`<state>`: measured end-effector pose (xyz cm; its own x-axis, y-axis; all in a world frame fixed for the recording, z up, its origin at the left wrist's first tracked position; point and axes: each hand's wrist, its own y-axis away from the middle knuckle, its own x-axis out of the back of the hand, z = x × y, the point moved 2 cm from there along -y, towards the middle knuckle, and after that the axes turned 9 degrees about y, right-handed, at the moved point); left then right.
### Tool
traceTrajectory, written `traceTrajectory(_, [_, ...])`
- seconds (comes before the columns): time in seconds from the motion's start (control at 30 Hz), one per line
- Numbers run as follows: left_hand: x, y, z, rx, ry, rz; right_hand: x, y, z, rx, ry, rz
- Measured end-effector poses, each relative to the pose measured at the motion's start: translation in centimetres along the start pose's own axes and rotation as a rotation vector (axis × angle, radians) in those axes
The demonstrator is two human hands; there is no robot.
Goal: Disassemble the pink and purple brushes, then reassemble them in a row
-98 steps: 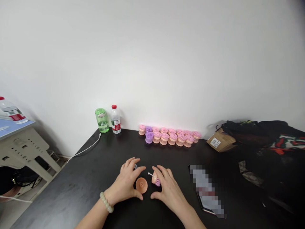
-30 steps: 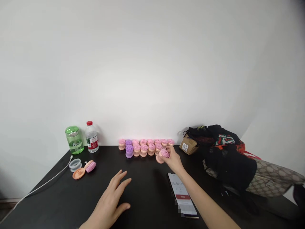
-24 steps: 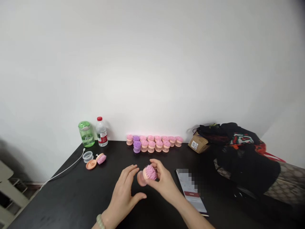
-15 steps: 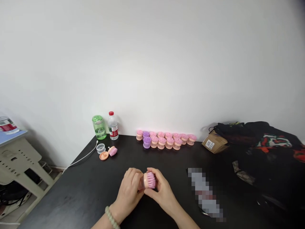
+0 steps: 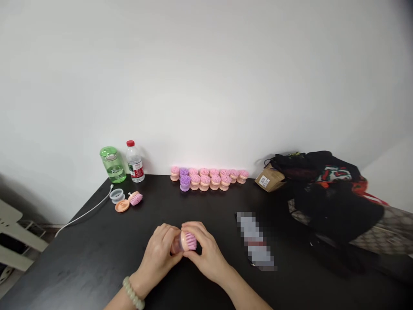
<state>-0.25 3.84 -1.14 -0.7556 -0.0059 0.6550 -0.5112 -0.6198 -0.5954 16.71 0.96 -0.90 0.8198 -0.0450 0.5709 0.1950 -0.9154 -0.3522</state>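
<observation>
Between my two hands is a round scalp brush (image 5: 190,241) with pink bristles, lying on its side just above the dark table. My left hand (image 5: 160,247) is closed round its clear pinkish body. On the bristle end, my right hand (image 5: 206,249) grips the peach rim with thumb and fingers. To the left on the table lie parts of another brush: a translucent ring (image 5: 116,196), a peach disc (image 5: 122,206) and a pink bristle head (image 5: 135,198). Two rows of brushes, mostly pink (image 5: 204,182) and a few purple (image 5: 185,183), stand along the wall.
A green bottle (image 5: 113,165) and a red-capped water bottle (image 5: 135,162) stand at the back left, beside a white cable (image 5: 87,212). Rightward are a brown paper package (image 5: 270,178), a dark bag or garment (image 5: 342,202) and a blurred-out flat object (image 5: 254,241).
The camera view has turned slightly to the right, so everything shifts left in the picture. My right hand's fingers have closed further onto the brush's rim; both hands still hold it.
</observation>
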Motion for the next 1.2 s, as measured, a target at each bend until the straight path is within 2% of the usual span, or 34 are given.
traceTrajectory(0.13, [0.1, 0.0, -0.1, -0.044, 0.015, -0.021, -0.3, 0.0, 0.8, -0.186, 0.005, 0.009])
traceTrajectory(0.2, [0.1, 0.0, 0.0, -0.054, 0.014, -0.029, -0.3, 0.0, 0.9, -0.233, 0.038, 0.002])
traceTrajectory(0.37, [0.0, 0.0, 0.2, -0.031, -0.012, -0.045, 0.0, 0.1, 0.7, -0.204, 0.008, -0.008])
traceTrajectory(0.5, [0.0, 0.1, 0.4, -0.028, -0.021, -0.051, -0.4, 0.2, 1.2, -0.296, 0.002, -0.046])
traceTrajectory(0.67, [0.0, 0.1, 0.6, -0.018, -0.026, -0.057, -0.4, 0.3, 1.1, -0.261, -0.015, -0.045])
traceTrajectory(0.8, [0.0, -0.1, 0.6, -0.013, -0.017, -0.052, -0.3, 0.3, 1.1, -0.328, 0.027, -0.067])
traceTrajectory(0.97, [0.0, -0.1, 0.6, 0.007, -0.032, -0.055, -0.3, 0.2, 1.0, -0.252, 0.026, -0.063])
traceTrajectory(1.2, [0.2, -0.2, 0.5, -0.052, -0.035, -0.073, -0.2, -0.2, 0.6, -0.288, 0.075, -0.061])
